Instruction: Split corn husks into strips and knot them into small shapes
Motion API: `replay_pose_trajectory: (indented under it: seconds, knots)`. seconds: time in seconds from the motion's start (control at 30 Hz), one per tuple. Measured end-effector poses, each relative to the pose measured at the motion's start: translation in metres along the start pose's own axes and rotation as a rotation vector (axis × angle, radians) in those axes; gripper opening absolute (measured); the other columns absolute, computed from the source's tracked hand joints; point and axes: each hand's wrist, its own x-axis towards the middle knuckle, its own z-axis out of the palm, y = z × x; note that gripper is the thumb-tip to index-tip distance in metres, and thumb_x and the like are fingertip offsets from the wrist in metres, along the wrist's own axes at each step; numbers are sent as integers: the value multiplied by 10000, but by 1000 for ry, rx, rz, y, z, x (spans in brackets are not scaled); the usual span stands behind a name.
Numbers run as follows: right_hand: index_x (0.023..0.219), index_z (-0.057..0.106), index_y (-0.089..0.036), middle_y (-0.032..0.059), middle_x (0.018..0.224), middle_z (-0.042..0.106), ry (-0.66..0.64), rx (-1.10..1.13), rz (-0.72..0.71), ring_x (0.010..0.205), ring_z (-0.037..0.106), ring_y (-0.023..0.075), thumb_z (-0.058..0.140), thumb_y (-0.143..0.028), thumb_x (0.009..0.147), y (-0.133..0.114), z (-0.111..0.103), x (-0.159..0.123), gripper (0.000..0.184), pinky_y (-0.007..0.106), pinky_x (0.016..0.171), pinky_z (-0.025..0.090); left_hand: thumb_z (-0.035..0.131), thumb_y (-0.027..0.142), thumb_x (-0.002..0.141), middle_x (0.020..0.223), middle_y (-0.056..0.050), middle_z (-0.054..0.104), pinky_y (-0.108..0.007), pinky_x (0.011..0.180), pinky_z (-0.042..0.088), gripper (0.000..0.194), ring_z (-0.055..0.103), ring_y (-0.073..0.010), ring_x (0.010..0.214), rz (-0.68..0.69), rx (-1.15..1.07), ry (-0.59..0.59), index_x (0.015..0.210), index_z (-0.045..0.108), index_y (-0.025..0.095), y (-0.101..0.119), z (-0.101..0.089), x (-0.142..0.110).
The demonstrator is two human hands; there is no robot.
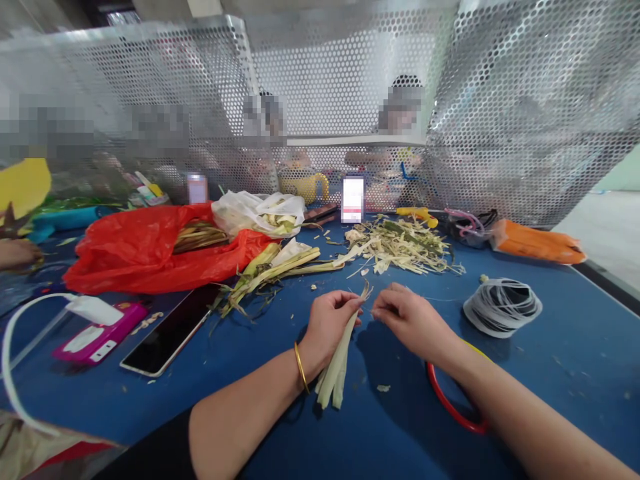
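My left hand [331,321] is closed around a bundle of pale corn husks [339,363]. Its gathered, frayed end sticks up past the thumb, and the wider leaves hang down toward me. Just right of that end, my right hand [404,313] pinches a fine thread, which is barely visible between the hands. A faint strand also runs from the right hand toward a coil of white thread [501,308] on the table. Under my right forearm lies a red loop-shaped handle [453,404], partly hidden, with a bit of yellow beside it.
Husk scraps [400,245] are heaped at the back. Leftward are loose husks [273,273], a red plastic bag [150,250], a phone [170,330] and a magenta power bank [100,337] with a white cable. An orange packet [537,242] lies right, before a perforated metal screen [340,80].
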Motion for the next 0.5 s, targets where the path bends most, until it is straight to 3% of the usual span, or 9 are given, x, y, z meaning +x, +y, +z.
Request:
replay_pose_trajectory:
  seconds: [0.17,0.27,0.4,0.5]
  knots:
    - [711,490,-212,41,868,594,74,207,-92,810,565,162,429,-233,882,1,5,2,182,283,732,419,643,271,738,635,-5,644,-211,519,425,136,547,-102,527,73,115,-85,743,661,136,-4,-2,-1]
    - [748,487,-219,31,819,637,43,216,-27,755,577,169,400,-242,891,5,11,5,169,293,687,416,608,273,759,690,-21,675,-232,590,432,147,579,-132,621,213,306,-126,743,688,151,-6,-7,1]
    - [783,498,-218,31,812,652,24,167,19,745,573,172,387,-252,899,11,15,7,164,289,672,398,615,294,750,761,-29,698,-258,662,422,155,598,-166,721,364,578,-73,757,721,181,-8,-14,5]
    - [797,509,-216,15,775,634,5,144,27,721,557,158,393,-250,903,14,15,8,161,269,655,382,612,319,748,788,-40,702,-263,675,430,180,603,-173,739,337,563,-56,765,722,178,-7,-15,7]
